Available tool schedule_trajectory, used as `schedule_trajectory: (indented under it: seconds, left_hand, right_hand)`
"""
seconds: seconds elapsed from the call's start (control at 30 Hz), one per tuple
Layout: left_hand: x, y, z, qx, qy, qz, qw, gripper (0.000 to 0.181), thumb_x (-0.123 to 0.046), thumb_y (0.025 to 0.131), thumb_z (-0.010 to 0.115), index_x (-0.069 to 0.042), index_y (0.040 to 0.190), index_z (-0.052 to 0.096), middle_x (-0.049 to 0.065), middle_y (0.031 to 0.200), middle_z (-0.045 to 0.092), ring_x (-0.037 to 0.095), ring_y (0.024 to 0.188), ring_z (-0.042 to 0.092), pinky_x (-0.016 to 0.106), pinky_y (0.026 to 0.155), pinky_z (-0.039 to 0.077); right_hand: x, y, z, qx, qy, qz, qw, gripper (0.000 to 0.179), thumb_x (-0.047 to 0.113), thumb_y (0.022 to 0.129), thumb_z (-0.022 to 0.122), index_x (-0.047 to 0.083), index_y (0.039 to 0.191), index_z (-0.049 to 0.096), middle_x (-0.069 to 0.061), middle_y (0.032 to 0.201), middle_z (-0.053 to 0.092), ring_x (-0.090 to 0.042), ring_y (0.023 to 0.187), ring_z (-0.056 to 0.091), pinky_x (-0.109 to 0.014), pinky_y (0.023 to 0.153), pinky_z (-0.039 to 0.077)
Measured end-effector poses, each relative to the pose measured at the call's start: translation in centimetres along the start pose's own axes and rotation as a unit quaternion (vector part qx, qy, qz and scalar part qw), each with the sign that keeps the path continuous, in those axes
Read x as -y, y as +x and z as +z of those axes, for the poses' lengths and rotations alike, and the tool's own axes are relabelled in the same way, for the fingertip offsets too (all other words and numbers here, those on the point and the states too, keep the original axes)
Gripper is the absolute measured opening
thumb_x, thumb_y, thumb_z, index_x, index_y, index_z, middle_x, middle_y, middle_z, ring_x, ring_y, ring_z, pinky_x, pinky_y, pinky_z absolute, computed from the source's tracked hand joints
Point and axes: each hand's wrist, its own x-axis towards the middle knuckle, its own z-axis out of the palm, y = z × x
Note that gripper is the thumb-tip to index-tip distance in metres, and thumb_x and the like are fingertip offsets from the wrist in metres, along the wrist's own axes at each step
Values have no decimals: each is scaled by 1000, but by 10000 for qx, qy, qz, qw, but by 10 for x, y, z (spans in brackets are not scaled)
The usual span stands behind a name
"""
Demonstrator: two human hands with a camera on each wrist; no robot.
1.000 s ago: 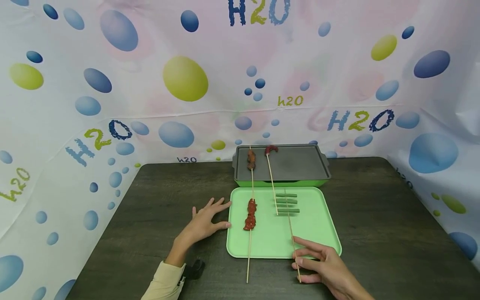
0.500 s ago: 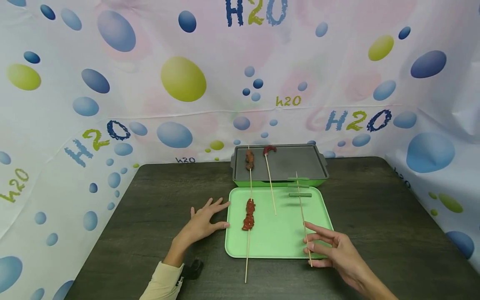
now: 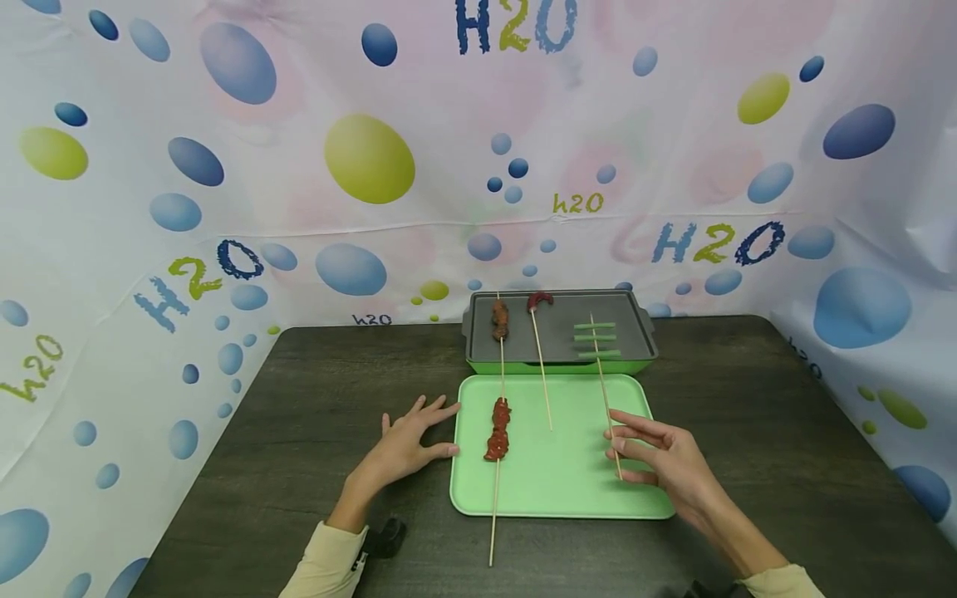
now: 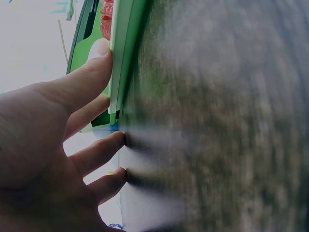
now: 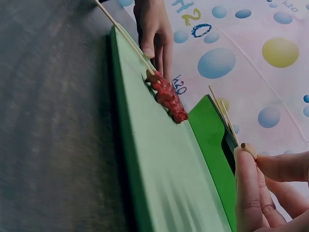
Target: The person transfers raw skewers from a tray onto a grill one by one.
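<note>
Currently, right fingers (image 3: 639, 423) pinch one of four skewers (image 3: 600, 355); left fingers (image 3: 439, 451), spread, touch one tray (image 3: 553, 482).

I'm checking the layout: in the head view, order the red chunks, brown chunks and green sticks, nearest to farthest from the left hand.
From the left hand:
1. Red chunks: tray's left side.
2. Brown chunks: pan's left side.
3. Green sticks: pan's right side.
</note>
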Motion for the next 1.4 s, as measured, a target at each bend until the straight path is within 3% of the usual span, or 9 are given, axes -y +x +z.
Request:
schedule_trajectory:
  seconds: [0.37,0.83,1.4]
  left_hand:
    - [1,0,0,5,-64,-14,10000,71,-37,92,76,-20,156,49,15,164,33,42,155,15,85,105,-6]
    - [3,0,-1,12,-81,-25,10000,72,-39,91,76,-23,156,49,13,165,33,41,155,15,85,105,-5]
    - [1,1,-1,19,-82,-26,10000,72,-38,92,76,-21,156,49,14,164,34,41,155,15,85,105,-6]
  right_hand:
    - [14,31,-2,133,68,-151,9998,63,17,101,69,0,156,42,-3,124,72,-13,102,73,-36,84,60]
    - [29,73,-8,-45,285,-47,9996,62,14,102,68,-4,155,41,2,115,75,-11,99,74,-33,86,59]
    - [34,84,-9,22,291,-15,9996,64,14,101,69,-7,154,40,0,114,76,-11,98,74,-33,87,59]
